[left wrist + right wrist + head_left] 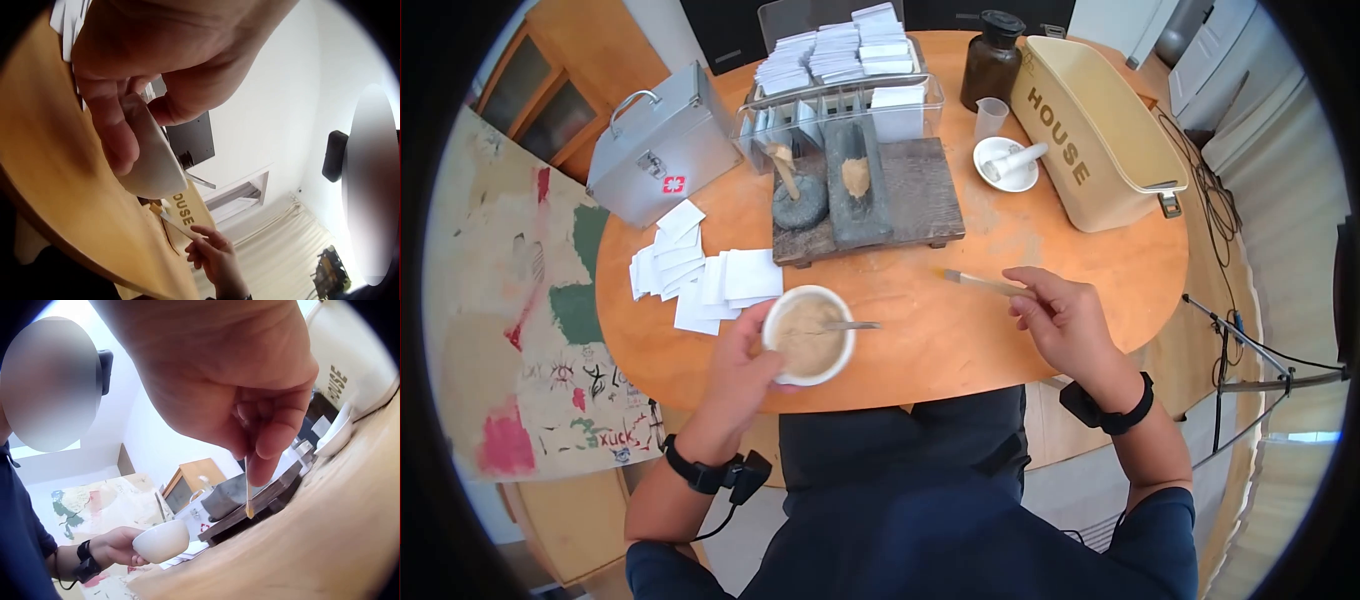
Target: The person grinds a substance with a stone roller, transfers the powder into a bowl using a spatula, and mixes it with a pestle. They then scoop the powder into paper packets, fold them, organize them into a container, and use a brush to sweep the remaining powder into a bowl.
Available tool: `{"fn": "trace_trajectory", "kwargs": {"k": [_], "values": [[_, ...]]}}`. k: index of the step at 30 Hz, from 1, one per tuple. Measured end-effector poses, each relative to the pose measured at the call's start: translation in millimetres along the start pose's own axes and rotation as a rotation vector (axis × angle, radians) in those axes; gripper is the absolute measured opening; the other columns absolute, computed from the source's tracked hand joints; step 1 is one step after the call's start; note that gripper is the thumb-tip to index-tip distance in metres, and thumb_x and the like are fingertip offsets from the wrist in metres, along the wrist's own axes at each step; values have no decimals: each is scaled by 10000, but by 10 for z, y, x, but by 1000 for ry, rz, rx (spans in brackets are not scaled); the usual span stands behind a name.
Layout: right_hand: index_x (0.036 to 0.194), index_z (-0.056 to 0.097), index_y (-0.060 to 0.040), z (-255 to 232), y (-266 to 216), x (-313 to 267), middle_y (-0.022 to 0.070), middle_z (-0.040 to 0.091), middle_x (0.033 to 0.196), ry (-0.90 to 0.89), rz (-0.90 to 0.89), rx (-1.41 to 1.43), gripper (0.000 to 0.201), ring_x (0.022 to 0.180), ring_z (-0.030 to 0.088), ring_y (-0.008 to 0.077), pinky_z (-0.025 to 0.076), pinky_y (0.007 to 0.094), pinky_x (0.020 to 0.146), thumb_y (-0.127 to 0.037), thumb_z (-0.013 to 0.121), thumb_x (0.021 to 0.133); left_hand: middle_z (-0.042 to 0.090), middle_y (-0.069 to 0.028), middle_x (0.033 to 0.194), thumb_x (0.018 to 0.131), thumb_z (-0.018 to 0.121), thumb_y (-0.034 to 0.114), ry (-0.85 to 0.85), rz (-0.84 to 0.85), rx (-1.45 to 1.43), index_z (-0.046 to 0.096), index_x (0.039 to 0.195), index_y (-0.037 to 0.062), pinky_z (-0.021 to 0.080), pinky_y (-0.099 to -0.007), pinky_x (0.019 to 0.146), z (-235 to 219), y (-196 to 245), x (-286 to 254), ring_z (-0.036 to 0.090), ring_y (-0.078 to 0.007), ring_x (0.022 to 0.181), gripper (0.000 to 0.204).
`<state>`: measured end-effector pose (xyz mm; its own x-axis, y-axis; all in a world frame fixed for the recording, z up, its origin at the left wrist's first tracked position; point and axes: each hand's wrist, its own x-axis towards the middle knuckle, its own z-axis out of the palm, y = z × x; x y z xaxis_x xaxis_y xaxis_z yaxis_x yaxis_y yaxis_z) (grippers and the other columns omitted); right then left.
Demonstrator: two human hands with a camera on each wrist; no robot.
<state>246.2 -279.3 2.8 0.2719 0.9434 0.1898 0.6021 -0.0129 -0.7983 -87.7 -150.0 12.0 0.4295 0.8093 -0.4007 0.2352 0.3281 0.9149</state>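
Note:
My left hand [745, 365] grips a white bowl [847, 345] by its left side, near the table's front edge. Tan powder [805, 340] lies in the bowl, with a metal spoon [855, 325] resting over its right rim. In the left wrist view the fingers and thumb hold the bowl [153, 162] from both sides. My right hand [1065, 320] pinches a thin brush [985, 284] whose bristles point left, above the table. The right wrist view shows yellowish bristles [250, 512] pointing down below the right hand [237, 406].
Behind stand a wooden board [920, 190] with a stone trough [870, 215] holding powder and a round stone [800, 208]. White packets [750, 275] lie left, near a metal case [660, 150]. A dish [1020, 180], dark jar [992, 65] and HOUSE bin [1090, 150] are at right.

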Motion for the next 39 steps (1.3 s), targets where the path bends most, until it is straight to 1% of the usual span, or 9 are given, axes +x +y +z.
{"fn": "trace_trajectory", "kwargs": {"k": [6,8,9,15,23,28,30,34,39], "values": [[1105,696,-14,540,-234,56,127,683,733,-94,-96,89,256,613,672,205,535,307,577,4,657,853,608,-100,1249,793,493,-19,193,65,-25,433,1403,15,598,-214,577,-491,-118,-254,700,-157,908,614],[1098,703,-34,785,-395,99,106,654,693,-62,-430,-119,274,593,649,243,527,343,551,1,665,828,608,-107,1250,796,487,-21,229,87,-58,428,1403,5,599,-215,577,-599,-151,-284,703,-162,902,610],[1093,700,-30,872,-449,107,87,625,659,-48,-465,-150,290,581,630,265,520,367,536,-6,679,805,607,-114,1251,800,480,-22,245,111,-85,423,1403,-5,600,-215,577,-619,-158,-277,706,-167,896,606],[1094,673,3,1272,-542,167,88,618,653,85,-475,-248,299,579,628,255,522,366,531,-28,697,798,600,-135,1262,814,467,-23,239,125,-106,412,1407,-15,605,-222,586,-681,-230,-237,709,-182,886,595],[1113,669,4,1562,-540,241,109,650,681,58,-464,-370,310,578,640,264,524,369,528,-58,701,811,547,-113,1308,798,471,-50,233,100,-179,457,1383,12,603,-223,581,-695,-303,-184,704,-195,912,589],[1070,676,21,1379,-501,159,101,625,632,113,-410,-501,292,546,623,259,514,367,504,-50,651,788,548,-113,1304,790,461,-52,236,105,-193,460,1381,8,606,-225,585,-697,-297,-180,703,-196,919,594],[1017,699,-1,1213,-505,70,104,626,635,180,-253,-513,251,546,625,255,512,370,497,-45,655,774,556,-118,1292,791,458,-56,215,119,-187,462,1377,1,604,-226,588,-695,-291,-192,701,-189,915,588],[1023,709,-18,1120,-539,33,135,666,705,17,-283,-403,215,614,664,275,536,365,549,-24,653,816,562,-122,1280,793,454,-54,174,118,-185,461,1373,-7,600,-226,591,-666,-274,-169,698,-182,904,583],[1032,701,-21,1386,-567,207,137,680,738,14,-334,-296,218,649,667,308,545,385,588,-39,661,819,563,-125,1274,794,448,-54,158,119,-182,459,1372,-11,592,-221,580,-647,-262,-162,697,-181,890,580]]}}
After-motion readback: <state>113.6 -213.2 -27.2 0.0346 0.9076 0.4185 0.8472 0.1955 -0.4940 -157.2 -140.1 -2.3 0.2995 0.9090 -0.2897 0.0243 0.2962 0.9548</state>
